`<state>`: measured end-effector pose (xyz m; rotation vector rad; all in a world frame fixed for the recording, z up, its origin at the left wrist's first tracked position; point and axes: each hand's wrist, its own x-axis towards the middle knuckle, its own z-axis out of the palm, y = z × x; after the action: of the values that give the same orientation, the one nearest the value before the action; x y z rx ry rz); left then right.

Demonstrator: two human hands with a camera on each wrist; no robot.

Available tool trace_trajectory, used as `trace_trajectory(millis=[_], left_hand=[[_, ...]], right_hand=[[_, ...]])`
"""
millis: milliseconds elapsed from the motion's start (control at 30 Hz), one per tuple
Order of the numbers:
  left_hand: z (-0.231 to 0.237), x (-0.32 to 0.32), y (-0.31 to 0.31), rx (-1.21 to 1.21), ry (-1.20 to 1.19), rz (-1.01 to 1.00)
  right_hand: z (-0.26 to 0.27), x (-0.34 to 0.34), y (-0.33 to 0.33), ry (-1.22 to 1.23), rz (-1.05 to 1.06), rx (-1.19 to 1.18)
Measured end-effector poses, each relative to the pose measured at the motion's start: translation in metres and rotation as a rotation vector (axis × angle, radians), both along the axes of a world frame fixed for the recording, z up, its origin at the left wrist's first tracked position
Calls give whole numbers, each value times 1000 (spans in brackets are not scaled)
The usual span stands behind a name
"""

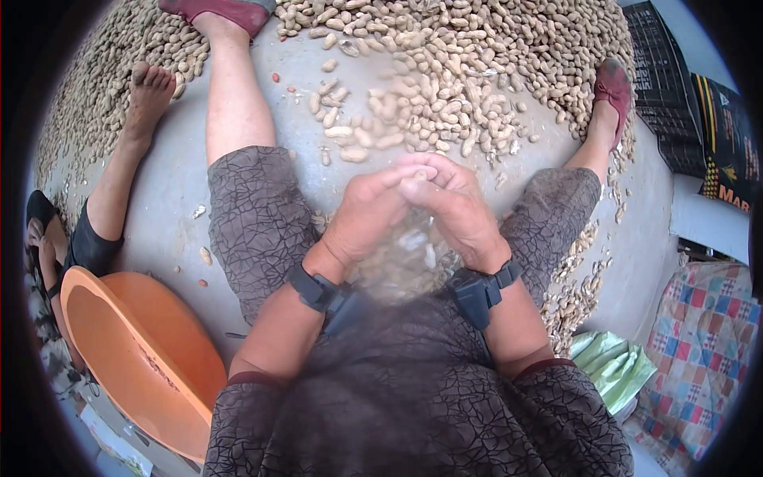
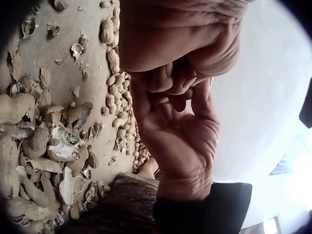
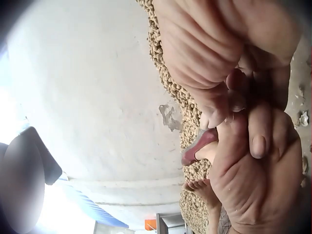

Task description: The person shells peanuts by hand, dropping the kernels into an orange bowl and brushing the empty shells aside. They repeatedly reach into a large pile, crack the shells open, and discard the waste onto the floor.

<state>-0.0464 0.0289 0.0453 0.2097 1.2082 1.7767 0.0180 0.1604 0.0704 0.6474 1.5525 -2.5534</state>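
Observation:
Over the lap, my left hand (image 1: 369,207) and right hand (image 1: 457,203) meet, with thumbs close together and fingers curled inward. Between the fingertips in the left wrist view, a small dark bit of a peanut (image 2: 189,93) shows; the fingers hide most of it. In the right wrist view the two hands overlap, thumb tips nearly touching. Below them, between the thighs, lies a pile of broken peanut shells (image 2: 63,151), partly blurred in the head view. Whole peanuts (image 1: 469,111) spread over the floor just beyond the hands.
A large heap of peanuts (image 1: 540,40) covers the far floor. An orange basin (image 1: 135,350) stands tilted at the left, near another person's bare foot (image 1: 147,99). On the right are a green sack (image 1: 612,366), a checked cloth (image 1: 699,350) and black printed bags (image 1: 664,87).

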Motion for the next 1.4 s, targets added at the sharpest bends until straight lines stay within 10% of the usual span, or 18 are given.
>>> trace_trajectory(millis=[367, 533, 767, 1100, 1400], left_hand=[[-9, 2, -10, -45, 273, -12], [-13, 1, -4, 136, -162, 118], [-6, -4, -3, 45, -157, 267], [-8, -5, -4, -89, 109, 172], [-21, -9, -3, -249, 259, 168]], right_hand=[[-11, -3, -7, 14, -86, -2], [-10, -3, -3, -76, -9, 31], [-1, -6, -7, -94, 30, 196], [-12, 2, 4, -148, 24, 94], [-19, 0, -8, -164, -81, 463]])
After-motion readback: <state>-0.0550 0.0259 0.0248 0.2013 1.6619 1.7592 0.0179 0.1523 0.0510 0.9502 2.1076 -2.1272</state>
